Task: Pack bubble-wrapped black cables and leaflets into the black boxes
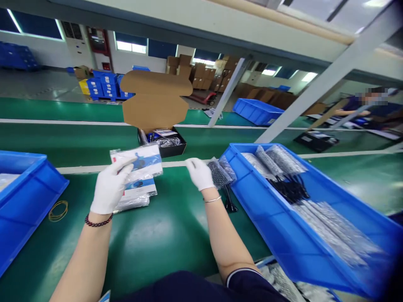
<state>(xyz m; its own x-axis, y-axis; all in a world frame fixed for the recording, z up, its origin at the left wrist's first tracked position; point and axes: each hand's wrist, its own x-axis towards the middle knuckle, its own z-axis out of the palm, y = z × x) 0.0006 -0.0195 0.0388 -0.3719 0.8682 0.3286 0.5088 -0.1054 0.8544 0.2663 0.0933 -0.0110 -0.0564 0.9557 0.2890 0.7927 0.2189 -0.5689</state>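
Note:
My left hand (110,184), in a white glove, pinches a bagged booklet (146,161) with a blue picture on its cover. Beneath it on the green table lie a second bagged booklet (141,189) and a clear plastic packet (134,204). My right hand (200,173), also gloved, hovers over the table with loosely bent fingers and nothing visible in them. Just right of it sits a bubble-wrapped item (219,172) with a black cable, against a blue bin. Farther back stands an open black box (179,149) with a raised brown cardboard lid (155,100); a booklet and wrapped items are inside.
A large blue bin (261,218) on the right holds bubble-wrapped items and black cables. Another blue bin (28,209) stands left, beside yellowish rings (58,211). Slanted white posts (228,92) rise beyond the table. A co-worker (359,105) is at the far right.

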